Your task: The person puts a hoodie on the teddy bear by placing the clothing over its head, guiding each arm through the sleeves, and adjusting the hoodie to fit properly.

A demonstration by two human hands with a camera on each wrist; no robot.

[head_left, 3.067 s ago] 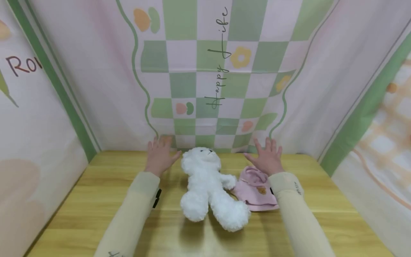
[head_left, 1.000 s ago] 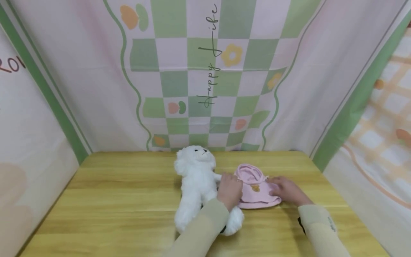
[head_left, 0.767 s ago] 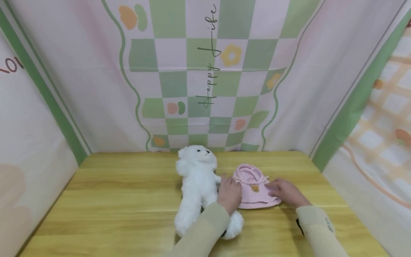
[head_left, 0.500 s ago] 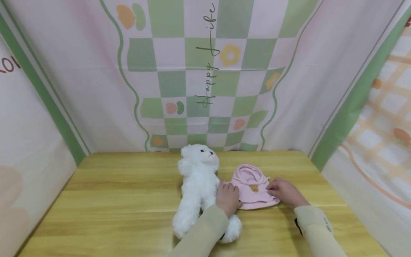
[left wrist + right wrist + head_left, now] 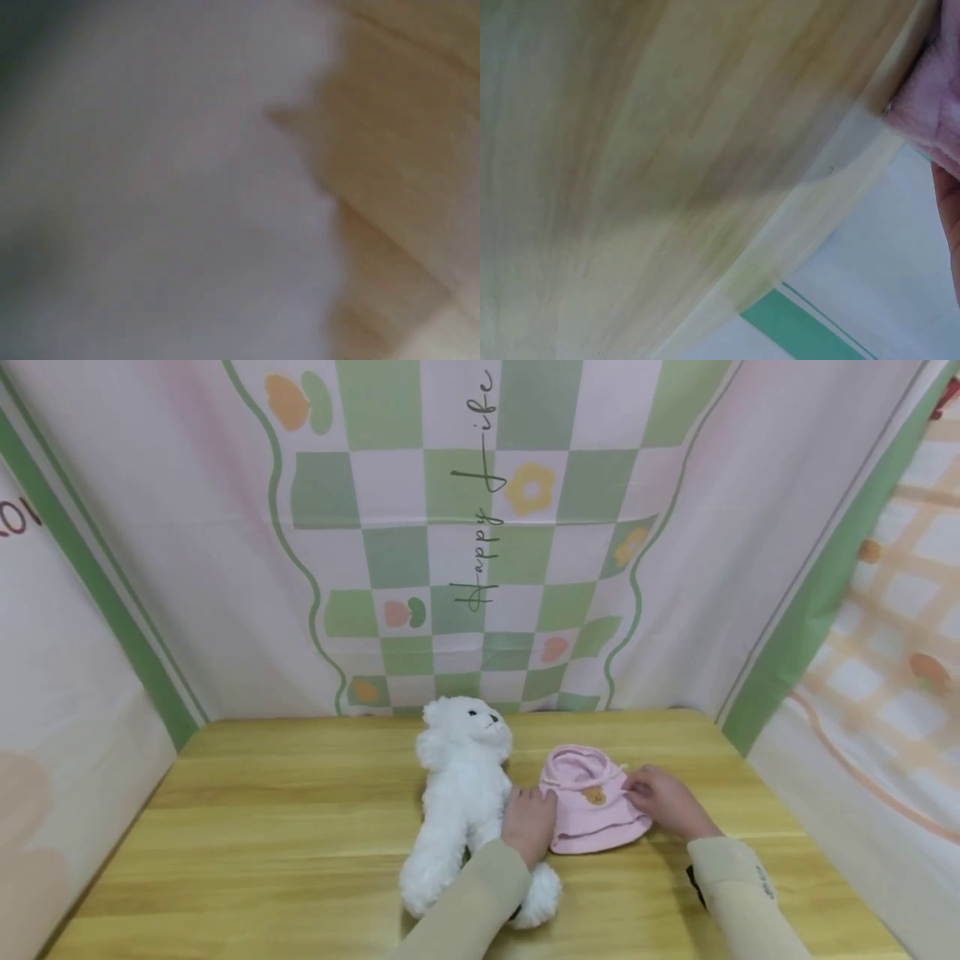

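Observation:
A white plush bear [image 5: 461, 793] lies on its back on the wooden table, head toward the far edge. To its right is a small pink hooded garment [image 5: 596, 822] with a bear patch. The left hand [image 5: 530, 827] lies across the bear's side, its curled fingers gripping the garment's left edge. With thumb and fingers the right hand [image 5: 667, 802] pinches the garment's right side. The left wrist view is filled by blurred white fur [image 5: 172, 187]. At the right edge of the right wrist view, pink cloth [image 5: 930, 105] meets part of the right hand [image 5: 949, 217].
The wooden table [image 5: 262, 827] reaches back to a hanging cloth [image 5: 510, 552] with green checks and lettering. More printed cloth hangs at the left and right sides. Bare tabletop shows left of the bear and in front of the garment.
Both hands went from spread near the table's far edge to the garment. The bear's visible arm is now hidden behind the left hand. The garment's lower hem has shifted slightly toward the near side.

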